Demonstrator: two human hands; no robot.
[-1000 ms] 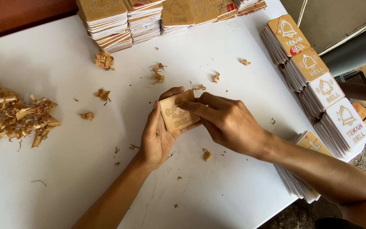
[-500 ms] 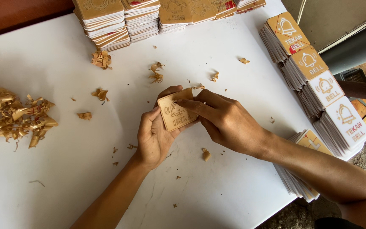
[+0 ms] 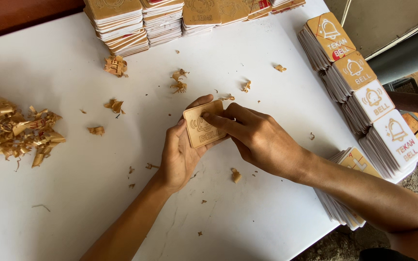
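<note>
My left hand (image 3: 180,157) holds a small square plaque (image 3: 203,124) covered in tan paper, with a bell outline cut into it, over the white table (image 3: 73,183). My right hand (image 3: 255,137) rests on the plaque's right side, with fingertips pressing on its face near the top. Both hands are near the middle of the table.
A heap of peeled tan paper scraps (image 3: 10,128) lies at the left, with smaller scraps (image 3: 179,82) scattered about. Stacks of plaques (image 3: 122,21) stand along the far edge. A leaning row of plaques (image 3: 364,92) runs down the right edge, with another stack (image 3: 351,164) near my right forearm.
The plaque and both hands have stayed almost in place. My right fingertips have shifted slightly across the plaque's face.
</note>
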